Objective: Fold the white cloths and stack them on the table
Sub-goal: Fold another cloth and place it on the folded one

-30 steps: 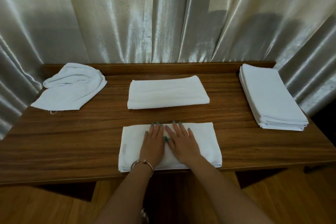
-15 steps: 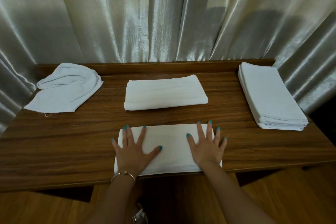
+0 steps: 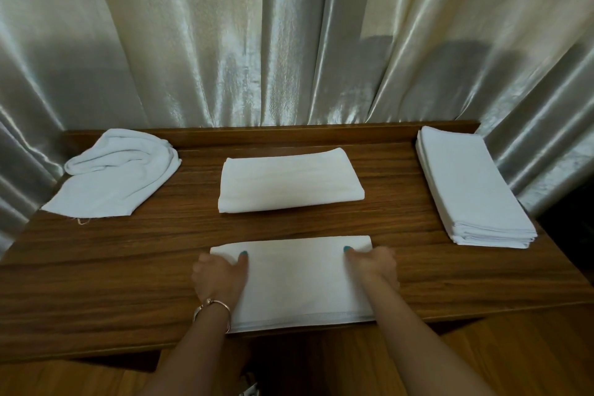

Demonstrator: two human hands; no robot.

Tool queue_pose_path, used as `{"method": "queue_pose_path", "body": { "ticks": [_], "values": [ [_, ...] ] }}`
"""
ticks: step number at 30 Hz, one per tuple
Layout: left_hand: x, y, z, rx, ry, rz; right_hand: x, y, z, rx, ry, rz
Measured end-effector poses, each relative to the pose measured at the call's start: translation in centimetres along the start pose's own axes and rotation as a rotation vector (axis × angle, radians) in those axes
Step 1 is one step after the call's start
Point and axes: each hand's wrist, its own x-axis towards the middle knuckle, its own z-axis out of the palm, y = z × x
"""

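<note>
A folded white cloth (image 3: 295,280) lies at the near edge of the wooden table (image 3: 128,267). My left hand (image 3: 220,273) grips its left end, thumb on top and fingers curled under. At the right end my right hand (image 3: 373,264) holds the cloth the same way. A second folded white cloth (image 3: 289,185) lies in the middle of the table, beyond the first. A neat stack of folded white cloths (image 3: 469,190) sits at the right end. A crumpled heap of white cloths (image 3: 119,170) lies at the far left.
Shiny pale curtains (image 3: 289,35) hang close behind and around the table. A low wooden lip (image 3: 257,133) runs along the back edge. Wooden floor (image 3: 514,357) shows below the near edge.
My hands slid apart from the cloth's middle to its two ends, then curled from flat palms into grips on the left and right edges.
</note>
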Motion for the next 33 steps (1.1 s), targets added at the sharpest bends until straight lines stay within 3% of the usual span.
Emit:
{"method": "queue_pose_path", "body": {
  "ticks": [6,13,17,22,27,33],
  "values": [
    [0.8,-0.7,-2.8,-0.325,-0.329,-0.131,-1.0,-0.2,-2.0,0.076,-0.238,0.026],
    [0.8,-1.0,-5.5,-0.487,-0.527,0.023,-2.5,1.4,-2.4,-0.138,-0.001,-0.308],
    [3.1,1.2,-6.8,-0.504,-0.299,0.257,-0.4,-2.7,-3.2,-0.137,0.016,-0.493],
    [7.3,7.0,-9.5,-0.561,-0.134,0.418,3.0,-10.9,-4.8,-0.064,0.027,-0.662],
    [12.7,10.9,-9.5,-0.552,-0.092,0.46,6.4,-18.2,-4.9,-0.141,-0.005,-0.71],
    [17.7,12.5,-5.5,-0.488,-0.157,0.423,10.3,-20.2,-2.1,-0.307,-0.045,-0.613]
  ]
}}
